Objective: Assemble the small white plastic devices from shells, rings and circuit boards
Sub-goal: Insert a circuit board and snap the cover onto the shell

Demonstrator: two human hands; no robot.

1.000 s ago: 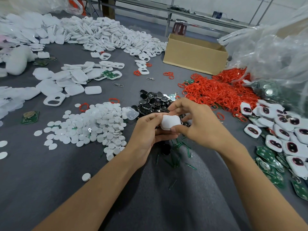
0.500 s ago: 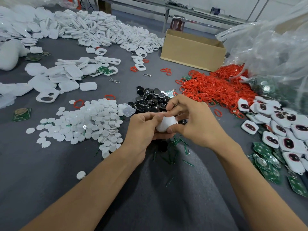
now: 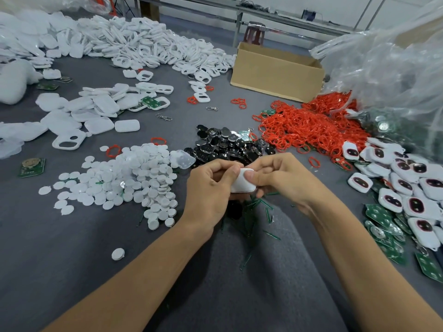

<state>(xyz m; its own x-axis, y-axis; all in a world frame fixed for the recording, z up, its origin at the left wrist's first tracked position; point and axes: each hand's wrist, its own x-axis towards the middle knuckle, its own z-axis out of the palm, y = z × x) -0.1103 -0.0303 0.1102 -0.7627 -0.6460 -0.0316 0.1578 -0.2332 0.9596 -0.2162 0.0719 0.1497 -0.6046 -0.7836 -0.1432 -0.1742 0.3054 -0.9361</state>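
Note:
A small white plastic device (image 3: 242, 183) sits between my two hands above the grey surface. My left hand (image 3: 209, 188) grips its left side with curled fingers. My right hand (image 3: 282, 178) pinches its right side, thumb pressed on the top face. Its underside is hidden by my fingers. Red rings (image 3: 309, 130) lie heaped at the right. Green circuit boards (image 3: 386, 226) and half-built white units with dark openings (image 3: 407, 188) lie at the far right. White shells (image 3: 148, 46) are piled at the back.
A heap of white round discs (image 3: 129, 178) lies left of my hands, black oval parts (image 3: 227, 144) just beyond them. A cardboard box (image 3: 275, 73) stands at the back, clear plastic bags (image 3: 388, 75) to its right. Green slivers (image 3: 261, 207) litter the cloth under my hands.
Both hands have kept hold of the white device. My right thumb has shifted onto its top face and the device now lies flatter between the hands.

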